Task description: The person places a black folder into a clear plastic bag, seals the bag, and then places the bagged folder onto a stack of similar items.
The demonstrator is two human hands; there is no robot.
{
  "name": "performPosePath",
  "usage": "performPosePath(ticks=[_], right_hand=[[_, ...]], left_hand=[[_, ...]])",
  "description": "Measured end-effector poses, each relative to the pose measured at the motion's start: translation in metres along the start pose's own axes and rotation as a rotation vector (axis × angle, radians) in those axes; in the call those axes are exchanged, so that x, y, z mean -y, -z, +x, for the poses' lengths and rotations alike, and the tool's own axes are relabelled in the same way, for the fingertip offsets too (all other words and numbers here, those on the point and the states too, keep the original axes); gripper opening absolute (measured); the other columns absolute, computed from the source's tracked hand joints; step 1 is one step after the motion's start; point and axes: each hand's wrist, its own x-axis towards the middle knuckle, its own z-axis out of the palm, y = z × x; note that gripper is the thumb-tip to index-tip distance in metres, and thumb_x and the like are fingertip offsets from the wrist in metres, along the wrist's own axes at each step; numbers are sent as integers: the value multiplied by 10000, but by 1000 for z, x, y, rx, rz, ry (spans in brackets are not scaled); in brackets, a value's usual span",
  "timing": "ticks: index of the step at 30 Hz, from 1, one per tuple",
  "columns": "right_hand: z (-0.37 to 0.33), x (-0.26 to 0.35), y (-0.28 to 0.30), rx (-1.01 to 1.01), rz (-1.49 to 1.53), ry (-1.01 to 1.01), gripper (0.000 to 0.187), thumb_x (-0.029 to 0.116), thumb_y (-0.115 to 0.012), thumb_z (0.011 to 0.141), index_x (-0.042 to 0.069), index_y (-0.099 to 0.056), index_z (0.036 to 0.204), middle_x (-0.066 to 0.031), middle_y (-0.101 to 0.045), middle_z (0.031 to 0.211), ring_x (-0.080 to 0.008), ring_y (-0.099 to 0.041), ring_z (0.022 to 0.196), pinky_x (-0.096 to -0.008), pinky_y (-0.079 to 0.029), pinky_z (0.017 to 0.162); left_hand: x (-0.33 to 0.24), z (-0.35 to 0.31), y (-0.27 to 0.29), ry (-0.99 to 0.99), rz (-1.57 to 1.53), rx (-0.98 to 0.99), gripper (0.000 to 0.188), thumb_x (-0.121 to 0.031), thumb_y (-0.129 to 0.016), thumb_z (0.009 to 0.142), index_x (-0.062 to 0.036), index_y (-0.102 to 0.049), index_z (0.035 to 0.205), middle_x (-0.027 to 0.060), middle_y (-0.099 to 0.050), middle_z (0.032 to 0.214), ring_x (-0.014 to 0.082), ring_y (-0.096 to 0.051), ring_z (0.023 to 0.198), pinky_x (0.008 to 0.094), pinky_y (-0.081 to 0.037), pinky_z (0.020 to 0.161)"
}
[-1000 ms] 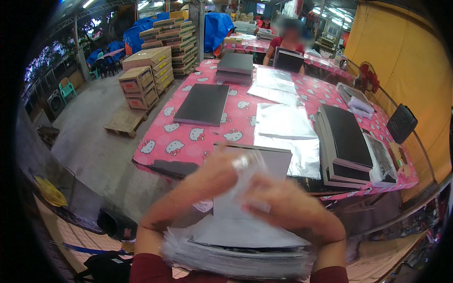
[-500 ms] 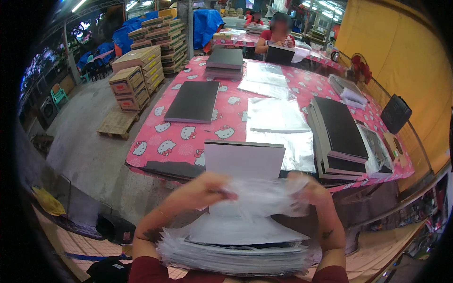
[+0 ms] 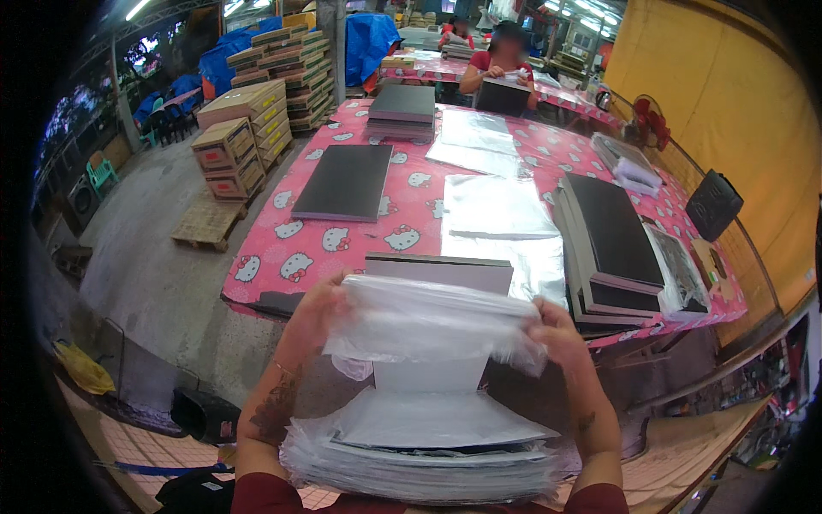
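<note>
A clear plastic bag point(image 3: 428, 319) is stretched between my two hands, its gathered top edge level. My left hand point(image 3: 318, 315) grips its left end, and my right hand point(image 3: 561, 336) pinches its right end. Behind and below the bag stands an upright, pale-faced board or book point(image 3: 441, 272) with a dark top edge; the bag hides its middle. Nearest me is a thick stack of plastic-sleeved flat things point(image 3: 419, 471), with a loose pale sheet point(image 3: 419, 415) on top.
A pink patterned tablecloth point(image 3: 282, 265) covers the table ahead. On it lie a black-covered block point(image 3: 344, 182), a black stack point(image 3: 401, 107), shiny plastic sleeves point(image 3: 497, 206) and thick black-covered stacks point(image 3: 612, 227). Across the table a person point(image 3: 507, 68) handles a dark board. Boxes point(image 3: 227, 154) stand left.
The plastic bag, bunched before, is now spread wide and covers more of the upright board. My left hand has moved left and up; my right hand has shifted slightly.
</note>
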Motion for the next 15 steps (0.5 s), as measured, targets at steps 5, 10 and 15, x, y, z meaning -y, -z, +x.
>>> performPosePath(ticks=[5, 10, 15], right_hand=[[48, -19, -4, -329, -1280, 460, 509, -73, -594, 737, 49, -543, 1228, -80, -492, 800, -146, -531, 666, -292, -443, 575], [25, -16, -26, -473, -1211, 643, 351, -113, -571, 736, -4, -643, 1062, -72, -505, 839, -148, -521, 600, -274, -445, 552], [-8, 3, -19, -311, -159, -148, 228, 35, -553, 872, 16, -622, 1089, -51, -619, 971, -133, -586, 687, -215, -467, 599]], left_hand=[[60, 48, 8, -303, 542, -470, 101, -55, -566, 833, -48, -516, 921, -21, -510, 699, 44, -461, 608, 208, -377, 541], [66, 30, 14, -449, 622, -620, 48, -49, -575, 865, -25, -598, 830, -28, -514, 704, 40, -467, 613, 194, -362, 527], [27, -1, 6, 56, 349, -351, 78, -80, -579, 869, -26, -625, 838, -30, -558, 732, 76, -519, 615, 226, -446, 591]])
